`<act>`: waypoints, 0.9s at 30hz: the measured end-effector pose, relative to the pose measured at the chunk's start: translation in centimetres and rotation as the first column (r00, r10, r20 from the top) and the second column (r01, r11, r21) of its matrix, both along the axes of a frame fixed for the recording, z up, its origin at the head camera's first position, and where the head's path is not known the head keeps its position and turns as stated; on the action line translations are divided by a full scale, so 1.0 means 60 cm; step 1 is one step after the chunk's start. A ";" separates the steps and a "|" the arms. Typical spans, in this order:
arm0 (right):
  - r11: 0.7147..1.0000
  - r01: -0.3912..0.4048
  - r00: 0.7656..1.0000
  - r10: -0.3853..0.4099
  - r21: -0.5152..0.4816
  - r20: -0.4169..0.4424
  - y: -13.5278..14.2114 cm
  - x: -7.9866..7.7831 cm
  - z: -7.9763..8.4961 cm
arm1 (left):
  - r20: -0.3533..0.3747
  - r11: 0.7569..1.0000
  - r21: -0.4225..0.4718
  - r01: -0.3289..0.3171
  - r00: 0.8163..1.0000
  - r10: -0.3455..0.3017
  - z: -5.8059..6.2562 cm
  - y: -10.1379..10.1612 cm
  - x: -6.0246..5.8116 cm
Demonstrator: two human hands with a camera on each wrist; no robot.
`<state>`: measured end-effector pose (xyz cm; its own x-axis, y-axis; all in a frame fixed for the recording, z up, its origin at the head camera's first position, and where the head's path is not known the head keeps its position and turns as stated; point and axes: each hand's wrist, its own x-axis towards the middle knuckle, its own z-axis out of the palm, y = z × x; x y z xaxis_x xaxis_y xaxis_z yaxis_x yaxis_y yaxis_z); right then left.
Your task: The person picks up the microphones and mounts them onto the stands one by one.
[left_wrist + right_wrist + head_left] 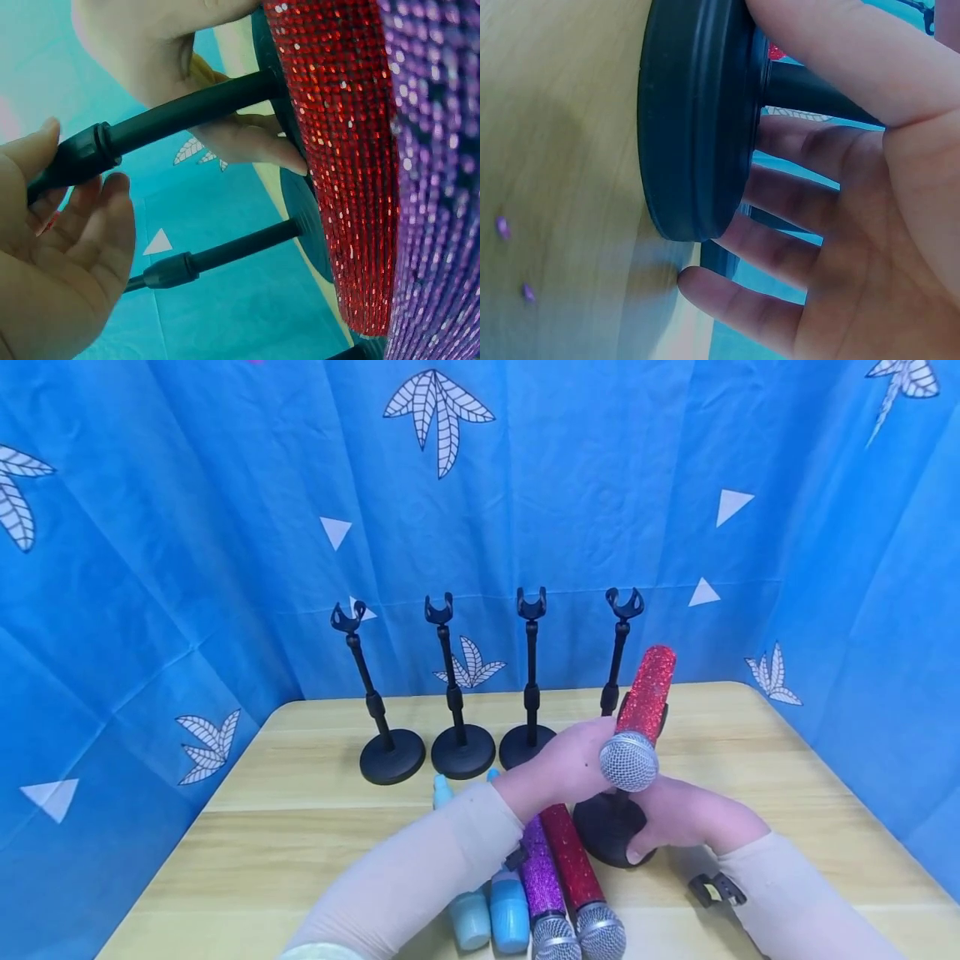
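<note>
Leftmost stand (376, 703): far, on the left of the counter (255, 835), pole leaning slightly left at the top, cradle empty.
Second stand (454, 697): just to its right, cradle also empty.
Teal item (470, 922) and blue item (509, 914): near, side by side, partly hidden by the left sleeve (420, 868).
Third stand (532, 696): far, upright, cradle empty.
Purple microphone (542, 870): near, lying with its mesh head toward the near side.
Dark red microphone (576, 864): lies just right of the purple one, head near too.
Left hand (577, 760): fingers curled round the pole's collar, gripping it.
Held stand (609, 831): near the dark red microphone, right of centre; whether its base touches the counter is unclear. Best handled with both hands moving together, base kept level, collar not twisted, and clear of the lying microphones.
Fourth stand (610, 699): far, cradle empty, lower part hidden.
Red microphone (645, 700): seated in the held stand's clip; mesh head points near, tail far, the long axis running near to far and slanting right at the far end. Exact tilt is hard to judge.
Right hand (667, 817): thumb and fingers gripping the base, which should steady its weight.
</note>
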<state>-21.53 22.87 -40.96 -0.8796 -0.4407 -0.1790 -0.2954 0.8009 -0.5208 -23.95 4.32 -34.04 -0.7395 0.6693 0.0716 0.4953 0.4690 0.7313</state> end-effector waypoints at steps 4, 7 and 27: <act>1.000 0.003 1.000 -0.003 -0.009 -0.003 0.001 0.000 0.000 | -0.023 0.999 -0.017 0.044 0.999 -0.045 0.004 -0.002 -0.007; 1.000 -0.010 1.000 0.010 -0.013 -0.009 0.003 0.001 0.000 | -0.026 0.993 -0.016 0.117 0.993 -0.117 0.006 -0.005 -0.015; 1.000 0.013 1.000 -0.013 -0.017 0.013 0.003 0.000 -0.001 | 0.002 0.984 -0.034 0.176 0.984 -0.176 -0.007 -0.005 -0.019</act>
<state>-21.53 23.06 -41.02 -0.8830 -0.4323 -0.1831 -0.2780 0.7957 -0.5381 -25.10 4.00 -34.47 -0.6097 0.7912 0.0477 0.5732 0.3985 0.7159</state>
